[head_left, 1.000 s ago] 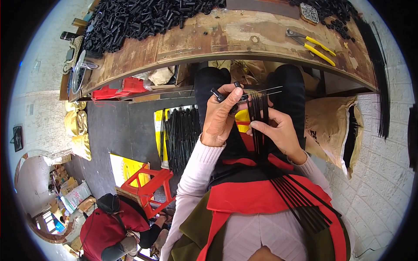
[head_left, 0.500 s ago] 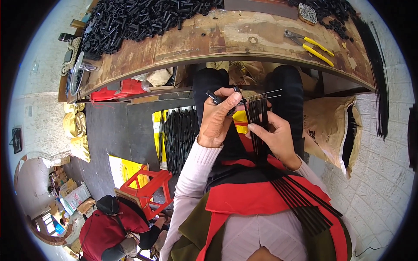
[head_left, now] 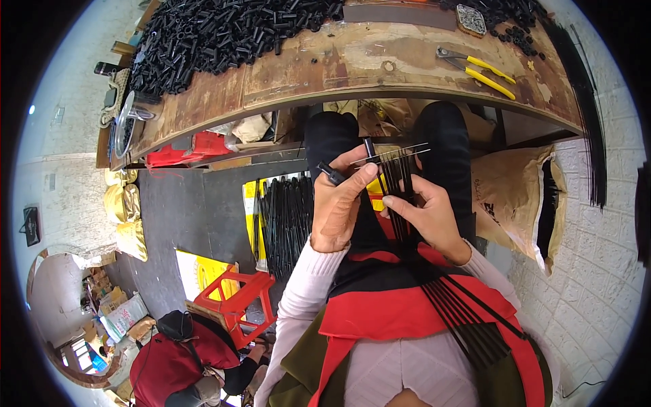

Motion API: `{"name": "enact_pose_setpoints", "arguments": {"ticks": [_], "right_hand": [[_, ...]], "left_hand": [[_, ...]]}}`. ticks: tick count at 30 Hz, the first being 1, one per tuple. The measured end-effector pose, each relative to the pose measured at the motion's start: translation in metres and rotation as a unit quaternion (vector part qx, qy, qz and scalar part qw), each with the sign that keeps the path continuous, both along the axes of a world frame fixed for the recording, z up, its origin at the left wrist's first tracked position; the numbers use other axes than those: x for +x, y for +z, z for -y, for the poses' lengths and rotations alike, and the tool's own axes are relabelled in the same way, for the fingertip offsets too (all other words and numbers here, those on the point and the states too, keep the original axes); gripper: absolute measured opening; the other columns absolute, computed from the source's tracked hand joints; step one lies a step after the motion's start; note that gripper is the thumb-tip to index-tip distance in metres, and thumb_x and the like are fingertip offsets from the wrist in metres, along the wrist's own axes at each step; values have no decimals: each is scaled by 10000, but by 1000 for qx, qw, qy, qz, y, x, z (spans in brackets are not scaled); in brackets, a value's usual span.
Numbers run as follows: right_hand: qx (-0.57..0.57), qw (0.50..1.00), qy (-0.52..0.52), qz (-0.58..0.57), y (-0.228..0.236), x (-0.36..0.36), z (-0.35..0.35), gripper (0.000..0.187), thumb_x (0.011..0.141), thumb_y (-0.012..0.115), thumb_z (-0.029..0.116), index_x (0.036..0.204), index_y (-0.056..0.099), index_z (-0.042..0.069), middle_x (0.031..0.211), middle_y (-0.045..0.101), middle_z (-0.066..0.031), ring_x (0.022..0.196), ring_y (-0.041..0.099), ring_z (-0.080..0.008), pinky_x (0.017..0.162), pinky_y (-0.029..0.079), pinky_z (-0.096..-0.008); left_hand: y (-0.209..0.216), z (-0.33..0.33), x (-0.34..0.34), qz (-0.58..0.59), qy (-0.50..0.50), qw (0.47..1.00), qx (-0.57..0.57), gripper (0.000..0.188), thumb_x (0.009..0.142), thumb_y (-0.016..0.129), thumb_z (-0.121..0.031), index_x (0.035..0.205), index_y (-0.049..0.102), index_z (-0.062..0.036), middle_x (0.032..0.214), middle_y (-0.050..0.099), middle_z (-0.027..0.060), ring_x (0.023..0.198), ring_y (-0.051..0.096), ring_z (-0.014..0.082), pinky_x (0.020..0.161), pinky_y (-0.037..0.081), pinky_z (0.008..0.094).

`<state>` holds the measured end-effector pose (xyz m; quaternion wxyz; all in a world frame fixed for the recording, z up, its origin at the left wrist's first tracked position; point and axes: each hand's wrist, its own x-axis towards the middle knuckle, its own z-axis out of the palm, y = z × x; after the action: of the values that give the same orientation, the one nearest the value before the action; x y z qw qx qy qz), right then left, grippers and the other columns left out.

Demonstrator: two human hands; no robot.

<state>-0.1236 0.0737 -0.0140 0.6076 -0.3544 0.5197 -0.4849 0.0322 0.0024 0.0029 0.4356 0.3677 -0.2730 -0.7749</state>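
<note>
Head view. Item: thin black rods [head_left: 405, 178], bundled upright in the right hand [head_left: 430, 211], its fingers pinched shut around them. Item: two thin wires [head_left: 418, 146], lying across the rods' upper ends, just beyond the right fingers. Item: two black tubular fittings [head_left: 332, 173], gripped in the left hand [head_left: 337, 207], fingers curled. Below the fingers: dark strips [head_left: 468, 325] fanned over red cloth [head_left: 369, 312]. Left of the fingers, on the floor: a second bundle [head_left: 285, 210]. Beyond the fingers: wooden surface [head_left: 325, 68], with loose tubes [head_left: 217, 37] and yellow-handled pliers [head_left: 483, 71]. Risk, as judged: a slackened right pinch could let rods splay; tilting wires could disorder their tips. Obscured: left fingertips' hold on the wires; whether strips and rods join; rod count.
</note>
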Motion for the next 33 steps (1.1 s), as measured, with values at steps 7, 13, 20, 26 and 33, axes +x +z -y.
{"name": "enact_pose_setpoints", "arguments": {"ticks": [7,13,20,26,33], "right_hand": [[-30,999,-29,24,11,-9,6,128,911,680,53,993,628,-30,910,640,-11,818,600,-59,755,505,-208],[-34,996,-5,78,11,-8,10,128,922,665,54,1003,618,-34,935,652,-34,819,643,-86,706,521,-217],[-44,999,-7,21,10,-3,9,148,938,641,54,1049,604,-37,933,654,-43,828,653,-101,723,525,-227],[-46,999,10,-3,10,-5,13,146,948,623,59,1059,600,-34,939,655,-39,839,649,-100,732,520,-228],[-29,998,40,31,10,-11,17,168,958,595,57,1097,595,-38,949,667,-55,830,678,-135,747,540,-257]], "left_hand": [[-7,-3,-1,9,6,1000,-25,355,855,732,-34,1189,626,22,1076,690,103,956,668,159,853,537,267],[-11,1,1,9,5,999,-39,359,850,746,-56,1181,629,16,1100,686,121,978,674,180,875,541,288],[-12,4,3,3,-29,999,-31,363,866,742,-103,1198,630,-10,1128,680,93,1021,652,166,913,502,289],[-13,4,3,-10,-42,999,-14,368,890,722,-140,1226,619,-31,1153,672,70,1053,633,152,933,473,289],[-6,6,3,-25,-46,998,24,345,895,715,-108,1216,628,-16,1095,692,60,984,641,134,887,493,278]]}}
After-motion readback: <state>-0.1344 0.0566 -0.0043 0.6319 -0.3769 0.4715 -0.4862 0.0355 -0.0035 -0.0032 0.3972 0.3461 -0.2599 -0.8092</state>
